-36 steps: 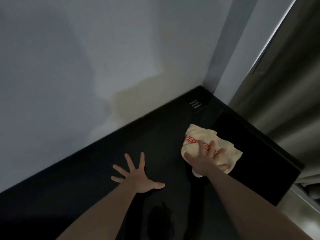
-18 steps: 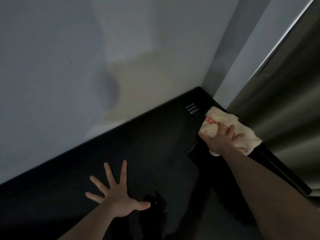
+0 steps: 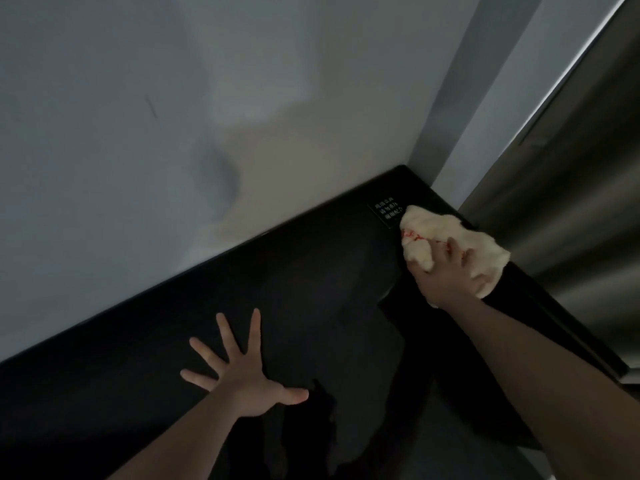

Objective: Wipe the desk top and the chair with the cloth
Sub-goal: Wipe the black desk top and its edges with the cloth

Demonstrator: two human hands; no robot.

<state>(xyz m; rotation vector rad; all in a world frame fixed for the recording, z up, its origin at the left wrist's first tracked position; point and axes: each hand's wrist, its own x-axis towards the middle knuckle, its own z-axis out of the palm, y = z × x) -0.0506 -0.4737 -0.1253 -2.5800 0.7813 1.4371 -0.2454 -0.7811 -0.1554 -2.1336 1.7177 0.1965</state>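
A: Where's the cloth (image 3: 457, 237)?

B: Bunched at the far right corner of the black desk (image 3: 311, 289), just beside a small printed label (image 3: 388, 211). The right hand (image 3: 446, 275) presses on it, fingers spread over the wad.

A: And the left hand (image 3: 242, 375)?

B: Flat on the desk, fingers splayed, holding nothing.

A: How will the cloth handle?

B: Probably soft, light, limp; best kept under the palm mid-wad.
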